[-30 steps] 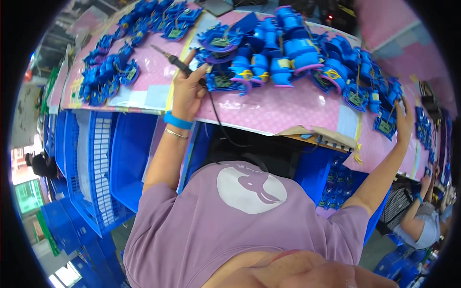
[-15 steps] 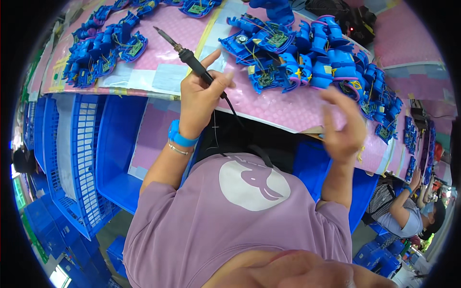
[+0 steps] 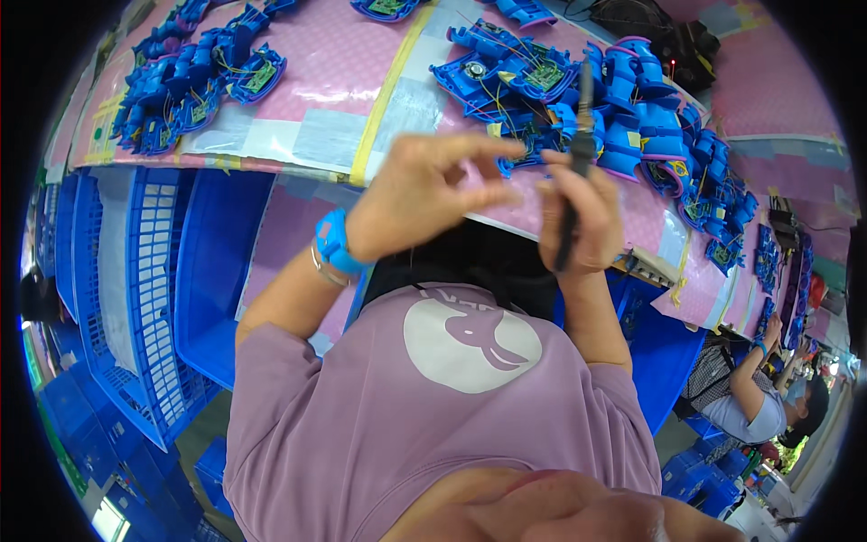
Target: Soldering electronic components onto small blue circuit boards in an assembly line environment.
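Observation:
My right hand [image 3: 587, 217] grips a soldering iron [image 3: 583, 149] by its black handle. The metal tip points up and away from me, in front of a pile of blue plastic shells [image 3: 623, 99] fitted with green circuit boards and thin wires. Just left of it, my left hand [image 3: 433, 194] is over the table's near edge, slightly blurred, with thumb and forefinger curved apart. Nothing shows between those fingers. A speaker-like round part [image 3: 473, 70] sits in one shell.
A second cluster of blue shells [image 3: 194, 86] lies at the far left on the pink padded table [image 3: 325, 68]. Blue crates [image 3: 217, 271] stand below the table on the left. At the right edge, another person [image 3: 754, 397] sits by the table. Dark equipment [image 3: 650, 32] stands at the back.
The soldering iron has passed from my left hand to my right. Both hands have come closer together over the near edge, and the view has shifted slightly.

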`<state>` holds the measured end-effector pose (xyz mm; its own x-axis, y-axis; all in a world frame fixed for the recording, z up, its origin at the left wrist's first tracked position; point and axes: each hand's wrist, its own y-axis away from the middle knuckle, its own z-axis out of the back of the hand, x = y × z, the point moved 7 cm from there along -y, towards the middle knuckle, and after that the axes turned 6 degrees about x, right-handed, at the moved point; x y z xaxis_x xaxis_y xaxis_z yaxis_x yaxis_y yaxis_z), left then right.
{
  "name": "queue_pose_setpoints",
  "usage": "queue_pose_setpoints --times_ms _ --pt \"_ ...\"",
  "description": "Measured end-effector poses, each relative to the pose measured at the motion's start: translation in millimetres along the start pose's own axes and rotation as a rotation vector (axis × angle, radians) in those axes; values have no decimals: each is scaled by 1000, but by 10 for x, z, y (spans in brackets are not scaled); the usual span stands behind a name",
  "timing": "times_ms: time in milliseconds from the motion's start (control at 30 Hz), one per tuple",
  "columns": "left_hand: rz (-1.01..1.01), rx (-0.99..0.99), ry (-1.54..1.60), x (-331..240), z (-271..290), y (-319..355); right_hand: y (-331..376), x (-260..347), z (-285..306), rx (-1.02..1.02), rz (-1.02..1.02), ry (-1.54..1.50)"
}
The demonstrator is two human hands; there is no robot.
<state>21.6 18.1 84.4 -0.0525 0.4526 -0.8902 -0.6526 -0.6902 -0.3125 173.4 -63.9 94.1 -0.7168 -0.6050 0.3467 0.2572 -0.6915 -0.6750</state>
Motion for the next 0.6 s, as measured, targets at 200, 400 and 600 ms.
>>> queue_pose_setpoints --times_ms 200,400,600 --pt "-356 -76 -655 127 184 -883 42 -200 218 -217 -44 153" --pt "-316 106 -731 648 91 -1294 153 -249 11 -168 -31 86" --pt "-351 -76 -516 621 392 -1152 217 -298 -51 -151 -14 20"
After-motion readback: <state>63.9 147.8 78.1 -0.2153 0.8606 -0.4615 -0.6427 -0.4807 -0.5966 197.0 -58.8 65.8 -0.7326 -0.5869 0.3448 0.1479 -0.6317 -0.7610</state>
